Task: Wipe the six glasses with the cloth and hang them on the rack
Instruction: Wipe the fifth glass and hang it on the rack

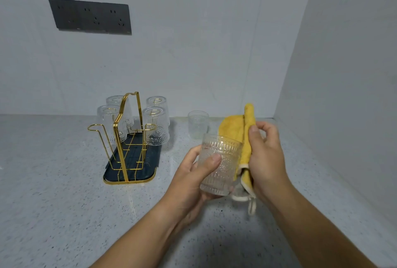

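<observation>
My left hand [193,173] grips an embossed clear glass [223,166], upright and lifted above the counter. My right hand [266,156] holds a yellow cloth [245,138] against the glass's right side. A gold wire rack [126,136] on a dark tray [150,160] stands to the left with several glasses hung upside down on its prongs, such as the front right one [156,127]. The rack's near left prong [94,128] is bare. One more glass [198,124] stands upright on the counter behind my hands.
The speckled grey counter [64,192] ends at a white back wall and a white side wall on the right. A dark socket panel [90,17] is set in the back wall, high on the left.
</observation>
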Motion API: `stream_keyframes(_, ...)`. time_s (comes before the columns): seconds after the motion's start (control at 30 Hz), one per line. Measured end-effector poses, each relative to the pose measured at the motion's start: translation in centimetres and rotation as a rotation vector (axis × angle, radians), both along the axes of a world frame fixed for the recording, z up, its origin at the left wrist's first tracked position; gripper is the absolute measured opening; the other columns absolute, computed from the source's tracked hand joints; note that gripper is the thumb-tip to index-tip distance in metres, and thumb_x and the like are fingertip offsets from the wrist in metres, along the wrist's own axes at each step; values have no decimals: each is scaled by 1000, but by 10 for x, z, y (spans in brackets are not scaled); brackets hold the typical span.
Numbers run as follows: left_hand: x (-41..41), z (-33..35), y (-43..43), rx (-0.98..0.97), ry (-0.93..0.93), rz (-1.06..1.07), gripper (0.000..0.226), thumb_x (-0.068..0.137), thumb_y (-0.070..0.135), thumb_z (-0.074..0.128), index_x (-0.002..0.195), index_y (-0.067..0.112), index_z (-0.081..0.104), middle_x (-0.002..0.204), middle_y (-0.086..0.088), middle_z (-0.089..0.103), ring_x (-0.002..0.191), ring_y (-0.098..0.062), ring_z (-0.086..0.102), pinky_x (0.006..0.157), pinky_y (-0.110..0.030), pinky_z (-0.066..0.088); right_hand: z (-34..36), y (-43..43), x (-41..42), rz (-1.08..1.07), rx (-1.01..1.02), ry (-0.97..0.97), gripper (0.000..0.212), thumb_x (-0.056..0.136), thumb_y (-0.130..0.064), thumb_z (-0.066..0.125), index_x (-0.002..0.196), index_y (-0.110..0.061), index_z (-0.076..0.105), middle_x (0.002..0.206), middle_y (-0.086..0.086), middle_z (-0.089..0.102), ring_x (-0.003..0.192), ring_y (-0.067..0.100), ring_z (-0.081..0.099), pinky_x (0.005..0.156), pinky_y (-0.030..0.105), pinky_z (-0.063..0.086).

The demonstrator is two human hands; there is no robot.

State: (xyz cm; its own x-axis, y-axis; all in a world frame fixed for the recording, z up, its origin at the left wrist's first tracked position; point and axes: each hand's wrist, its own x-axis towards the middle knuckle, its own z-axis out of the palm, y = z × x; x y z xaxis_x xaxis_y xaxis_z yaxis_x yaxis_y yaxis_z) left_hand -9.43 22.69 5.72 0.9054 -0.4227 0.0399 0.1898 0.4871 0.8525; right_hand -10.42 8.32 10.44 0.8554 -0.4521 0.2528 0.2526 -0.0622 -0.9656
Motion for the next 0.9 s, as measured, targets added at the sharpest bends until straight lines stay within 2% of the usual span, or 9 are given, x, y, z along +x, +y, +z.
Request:
stream_keyframes(0.17,6,8,4,-69,40,-28,61,68,32,84,124,17,65,110,-8,74,88,-20,71,60,-33,58,13,-18,6,29,-370,-132,5,99,-30,64,98,-35,65,117,7,62,108,14,62,101,38,50)
stream_keyframes(0.27,8,9,5,-106,83,-19,56,70,30,86,120,18,64,104,-6,74,84,-19,70,54,-28,55,17,-17,1,153,-469,-181,11,99,-24,64,98,-33,69,104,-7,68,98,3,64,89,27,50)
stream_keyframes(0.33,9,8,9,-112,98,-1,59,69,33,89,120,17,63,106,-8,74,85,-21,71,51,-27,54,15,-19,-8,332,-503,-148,14,100,-33,61,108,-34,72,99,-19,69,90,0,65,79,20,50)
stream_keyframes(0.4,10,7,16,-107,121,36,59,68,38,86,118,16,64,108,-10,72,86,-22,69,48,-25,53,13,-26,-20,506,-630,-78,40,92,-50,59,129,-38,63,104,-31,66,91,-6,65,75,11,48)
stream_keyframes(0.53,13,6,25,-80,146,27,68,75,42,84,132,10,62,112,-14,67,86,-23,64,45,-22,49,19,-40,-29,659,-846,76,72,70,-65,71,136,-62,42,127,-29,59,116,1,61,96,24,52)
stream_keyframes(0.6,13,7,25,-38,125,2,60,80,47,78,128,12,68,107,-12,70,83,-22,63,44,-21,47,27,-38,-29,714,-951,123,75,68,-63,81,132,-66,42,128,-34,56,117,-9,57,96,19,50)
stream_keyframes(0.67,12,11,22,30,100,-13,60,78,50,79,124,12,71,100,-9,71,79,-21,63,44,-22,46,34,-32,-28,770,-1051,119,72,72,-54,87,133,-59,49,127,-33,56,113,-14,58,90,12,48)
stream_keyframes(0.8,15,13,20,87,96,-29,81,75,51,79,134,-1,59,95,-11,65,69,-18,60,41,-22,45,42,-24,-24,857,-1134,105,72,75,-49,86,139,-47,55,129,-42,50,123,-14,49,98,7,39)
stream_keyframes(0.9,15,16,23,72,99,-83,64,81,50,77,123,2,69,91,-11,67,69,-20,60,40,-21,44,43,-22,-20,863,-1170,110,75,74,-51,86,141,-43,53,138,-29,53,129,-6,50,109,23,43)
